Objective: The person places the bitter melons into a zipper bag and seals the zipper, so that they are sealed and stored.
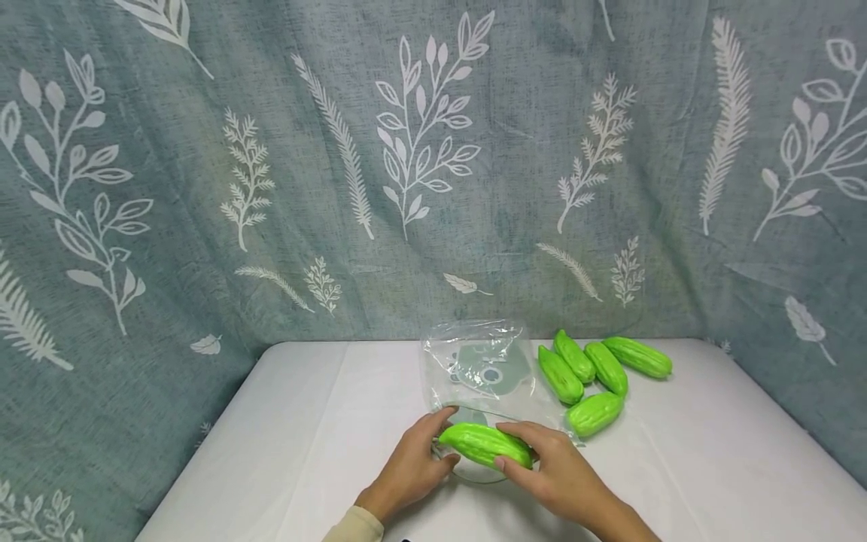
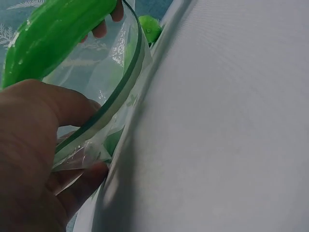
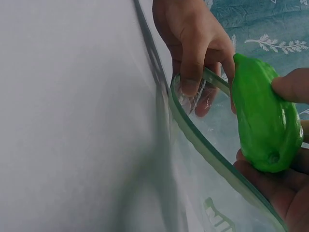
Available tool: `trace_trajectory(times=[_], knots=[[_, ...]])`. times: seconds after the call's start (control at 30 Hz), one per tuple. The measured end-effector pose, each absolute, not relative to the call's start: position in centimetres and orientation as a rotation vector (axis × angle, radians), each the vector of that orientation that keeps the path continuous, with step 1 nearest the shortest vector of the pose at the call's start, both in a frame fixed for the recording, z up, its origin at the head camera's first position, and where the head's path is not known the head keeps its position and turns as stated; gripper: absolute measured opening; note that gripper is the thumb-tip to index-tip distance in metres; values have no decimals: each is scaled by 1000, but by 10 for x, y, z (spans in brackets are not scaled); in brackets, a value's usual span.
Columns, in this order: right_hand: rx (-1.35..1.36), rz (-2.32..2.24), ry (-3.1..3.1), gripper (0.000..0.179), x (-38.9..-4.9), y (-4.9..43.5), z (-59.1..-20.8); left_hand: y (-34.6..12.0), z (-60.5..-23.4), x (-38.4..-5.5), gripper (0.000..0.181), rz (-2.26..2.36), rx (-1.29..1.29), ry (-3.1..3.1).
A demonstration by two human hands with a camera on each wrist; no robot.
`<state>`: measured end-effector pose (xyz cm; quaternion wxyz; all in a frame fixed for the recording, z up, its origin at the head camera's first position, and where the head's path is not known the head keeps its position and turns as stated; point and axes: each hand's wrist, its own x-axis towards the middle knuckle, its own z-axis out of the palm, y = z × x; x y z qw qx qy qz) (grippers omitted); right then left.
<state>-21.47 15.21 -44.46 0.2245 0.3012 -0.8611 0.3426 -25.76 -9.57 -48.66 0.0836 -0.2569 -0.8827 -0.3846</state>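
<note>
My right hand (image 1: 561, 470) holds a bright green bitter melon (image 1: 482, 443) between thumb and fingers, above the mouth of a clear zip bag (image 1: 439, 376). The melon has a ridged, glossy skin, and its pointed end faces left. At the bag's left edge, my left hand (image 1: 415, 461) pinches the rim, as the left wrist view shows with the thumb inside the bag's green-striped lip (image 2: 129, 86). The mouth is spread apart in a curve. In the right wrist view the melon (image 3: 264, 116) is beside the open lip, clear of the plastic.
Several more green bitter melons (image 1: 605, 367) lie grouped right of the bag, at the back of the white table (image 1: 325, 421). A grey-green animal print (image 1: 497, 370) marks the bag. Behind the table hangs a blue-green curtain (image 1: 305, 188) with white leaf patterns.
</note>
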Motion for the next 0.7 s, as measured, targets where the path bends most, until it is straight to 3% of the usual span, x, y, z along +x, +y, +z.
trace_trajectory(times=[0.7], knots=[[631,906,-2524,41,-215,151,-443,-98,-488,-258,71,-1119,-815,-2583]])
